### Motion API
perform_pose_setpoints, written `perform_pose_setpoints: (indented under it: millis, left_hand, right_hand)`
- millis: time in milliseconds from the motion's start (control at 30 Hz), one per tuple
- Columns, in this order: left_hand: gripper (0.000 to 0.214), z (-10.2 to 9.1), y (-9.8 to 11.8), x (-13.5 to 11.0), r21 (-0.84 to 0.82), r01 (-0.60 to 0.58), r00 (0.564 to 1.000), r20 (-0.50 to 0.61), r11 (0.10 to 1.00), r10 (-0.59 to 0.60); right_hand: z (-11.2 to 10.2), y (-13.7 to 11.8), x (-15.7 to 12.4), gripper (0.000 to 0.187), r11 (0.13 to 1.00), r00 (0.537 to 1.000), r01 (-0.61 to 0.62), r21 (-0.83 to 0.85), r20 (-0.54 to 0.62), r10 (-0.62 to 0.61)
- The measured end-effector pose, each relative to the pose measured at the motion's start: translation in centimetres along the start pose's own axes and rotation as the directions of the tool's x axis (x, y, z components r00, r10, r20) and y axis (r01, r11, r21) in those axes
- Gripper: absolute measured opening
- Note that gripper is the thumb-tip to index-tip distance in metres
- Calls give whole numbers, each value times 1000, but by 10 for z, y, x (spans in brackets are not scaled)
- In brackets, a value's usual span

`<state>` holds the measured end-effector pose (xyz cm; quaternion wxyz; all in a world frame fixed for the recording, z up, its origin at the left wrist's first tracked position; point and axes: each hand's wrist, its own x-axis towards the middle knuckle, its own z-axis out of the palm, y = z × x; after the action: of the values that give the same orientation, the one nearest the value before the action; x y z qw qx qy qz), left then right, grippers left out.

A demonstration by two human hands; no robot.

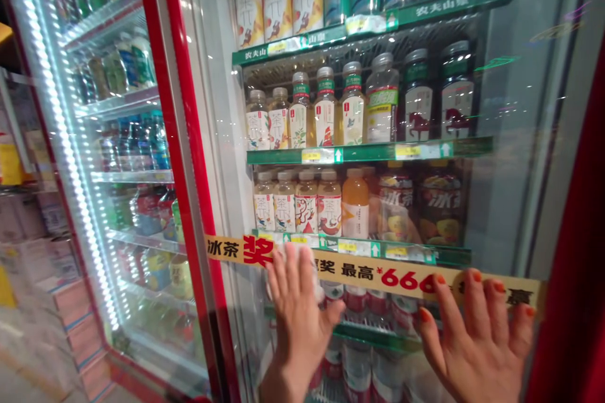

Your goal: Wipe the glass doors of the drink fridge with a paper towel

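My left hand (299,312) lies flat with fingers stretched out on the glass door (501,107) of a drinks fridge, over a yellow banner sticker (368,274) with red print. My right hand (477,334), nails painted orange, presses flat on the same glass further right, fingers spread. Neither hand holds anything. Behind the glass, green-edged shelves (368,152) carry rows of tea bottles (326,114), dark bottles (418,101) and an orange juice bottle (355,201).
A red door frame (189,157) separates this fridge from a second lit fridge (123,157) on the left, full of bottles. Stacked boxes (42,252) stand at the far left. A red panel (579,252) borders the right edge.
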<state>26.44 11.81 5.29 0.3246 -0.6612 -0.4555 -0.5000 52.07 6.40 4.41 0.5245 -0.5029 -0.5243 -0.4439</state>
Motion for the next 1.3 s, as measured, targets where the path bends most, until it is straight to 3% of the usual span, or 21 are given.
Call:
perform_pose_setpoints:
  millis: [67,133,167,233,300,367,433,467,567,633,667,733,800,867,933,967,1067,1133,1200,1267,1300]
  left_hand:
    - [100,2,20,-29,27,-239,971,30,971,238]
    - [92,2,14,-52,42,-315,949,38,948,314]
    - [87,1,4,-55,43,-264,964,31,963,263]
    - [81,-2,-22,-36,19,-39,999,15,999,39]
    - [81,-5,-37,6,-33,183,982,-31,983,-184]
    - [84,-8,-30,48,-68,229,970,-74,971,-233]
    - [93,-8,-6,64,-58,111,990,-77,992,-115]
    - [97,-7,8,59,-39,11,998,-54,999,-13]
    - [102,-1,33,8,17,-285,959,19,958,284]
    - [100,2,27,-28,32,-336,942,24,941,335]
    - [95,3,18,-36,31,-294,956,16,955,293]
    - [85,2,0,-29,-1,-99,995,4,995,99]
    - [79,-2,-6,3,-61,115,993,0,992,-115]
    - [79,-7,5,39,-115,180,984,1,977,-181]
    - [87,-11,29,56,-120,60,998,17,991,-58]
    - [91,-10,42,52,-105,-46,998,29,993,49]
    - [94,-2,63,2,-44,-359,932,37,932,361]
    - [87,6,52,-38,-16,-422,906,27,907,422]
    - [77,9,27,-54,-7,-298,955,-3,955,298]
    - [74,7,5,-39,-42,-34,999,-31,999,33]
    - [75,4,-1,-23,-69,98,994,-35,993,-101]
  right_hand:
    - [0,0,0,69,1000,1000,8,-2,-5,-8]
    - [-1,1,0,69,1000,1000,13,-7,-5,-13]
    - [0,1,0,69,1000,1000,14,-9,-5,-14]
    - [0,2,-1,70,1000,1000,18,-16,1,-18]
    - [0,2,-1,72,1000,1000,19,-23,2,-19]
    - [0,3,-1,72,999,1000,23,-29,-1,-23]
    - [0,3,-1,71,999,1000,27,-27,1,-27]
    - [-1,3,0,71,999,1000,29,-24,3,-29]
    - [-2,3,2,70,999,999,33,-17,4,-33]
    - [-2,3,3,70,999,999,38,-17,7,-38]
    - [-1,3,3,70,999,999,43,-18,12,-42]
    - [-1,3,4,71,998,998,53,-26,18,-52]
    - [-1,3,5,72,998,998,57,-36,18,-57]
    - [-3,3,5,71,998,998,60,-37,13,-59]
    - [-4,3,6,71,997,998,64,-32,14,-64]
    - [-4,3,6,71,997,998,66,-29,16,-66]
    - [-3,4,5,71,997,998,67,-30,19,-66]
    - [-3,5,5,71,997,997,73,-39,15,-72]
    - [-3,5,4,72,995,996,83,-47,16,-83]
    - [-3,5,4,73,995,996,87,-51,16,-87]
    - [-3,5,4,73,995,996,85,-52,16,-85]
